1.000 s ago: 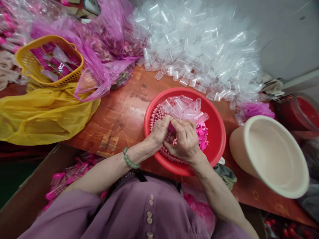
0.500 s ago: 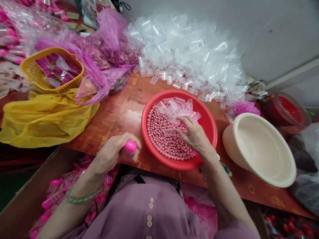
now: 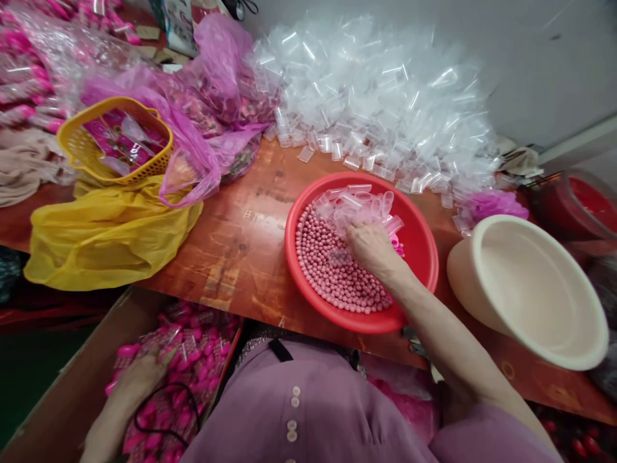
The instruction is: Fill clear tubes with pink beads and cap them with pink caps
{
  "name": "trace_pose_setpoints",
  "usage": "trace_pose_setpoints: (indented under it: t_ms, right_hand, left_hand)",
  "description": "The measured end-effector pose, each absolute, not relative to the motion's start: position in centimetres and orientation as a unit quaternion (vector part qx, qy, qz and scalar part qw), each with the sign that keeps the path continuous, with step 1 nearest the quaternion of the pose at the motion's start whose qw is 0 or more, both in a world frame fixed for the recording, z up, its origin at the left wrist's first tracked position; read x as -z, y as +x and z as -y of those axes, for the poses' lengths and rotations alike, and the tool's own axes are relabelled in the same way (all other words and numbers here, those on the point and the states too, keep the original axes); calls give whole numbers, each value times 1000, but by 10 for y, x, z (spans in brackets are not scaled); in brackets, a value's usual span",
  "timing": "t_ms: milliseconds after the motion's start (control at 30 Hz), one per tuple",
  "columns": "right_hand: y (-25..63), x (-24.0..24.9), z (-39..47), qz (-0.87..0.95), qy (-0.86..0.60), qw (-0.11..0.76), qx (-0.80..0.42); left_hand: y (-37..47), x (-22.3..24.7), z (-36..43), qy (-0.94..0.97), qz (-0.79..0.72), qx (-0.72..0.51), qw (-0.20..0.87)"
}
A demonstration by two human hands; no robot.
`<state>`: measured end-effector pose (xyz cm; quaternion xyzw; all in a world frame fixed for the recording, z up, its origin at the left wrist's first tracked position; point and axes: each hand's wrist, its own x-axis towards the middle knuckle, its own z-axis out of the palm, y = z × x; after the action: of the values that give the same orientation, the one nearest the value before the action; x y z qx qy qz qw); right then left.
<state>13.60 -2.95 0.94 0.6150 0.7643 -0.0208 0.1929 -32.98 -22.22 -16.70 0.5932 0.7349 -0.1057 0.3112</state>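
Observation:
A red basin on the table holds many small pink beads and a heap of clear plastic tubes. My right hand is inside it, at the near side of the tubes, fingers curled down among them. Their tips are hidden, so what they grip does not show. Below the table edge, my left hand lies over a box full of bead-filled tubes with bright pink caps. Its fingers look stretched out and apart, with no tube visibly held.
A large pile of clear tubes lies along the wall. To the right stands a cream basin. At left are a yellow basket, a yellow bag and a pink plastic bag. A black cord crosses the box.
My left hand has moved from the table edge down into the box, and the pink-capped tube it held is out of it. My right hand's fingers have closed down among the clear tubes.

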Motion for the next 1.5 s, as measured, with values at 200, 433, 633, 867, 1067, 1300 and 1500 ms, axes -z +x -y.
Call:
trace_pose_setpoints:
  t_ms: [200,433,633,867,1067,1300,1500]
  right_hand:
    - [153,11,24,-759,630,157,45]
    - [152,9,18,-750,652,81,76]
    - [144,14,26,-722,677,67,125]
    - [144,11,40,-720,639,144,230]
    - [162,21,46,-628,618,116,459]
    - [160,31,49,-473,587,15,657]
    - [148,21,52,-331,558,-79,756]
  left_hand:
    - [-243,68,164,564,-666,-162,460]
    - [-109,-2,86,695,-454,-453,325]
    - [-43,24,56,824,-396,-354,200]
    - [-42,18,58,859,-435,-218,159]
    - [-40,14,57,871,-434,-174,153]
    - [-49,12,62,916,-322,-169,169]
    - [-50,6,62,930,-277,-135,202]
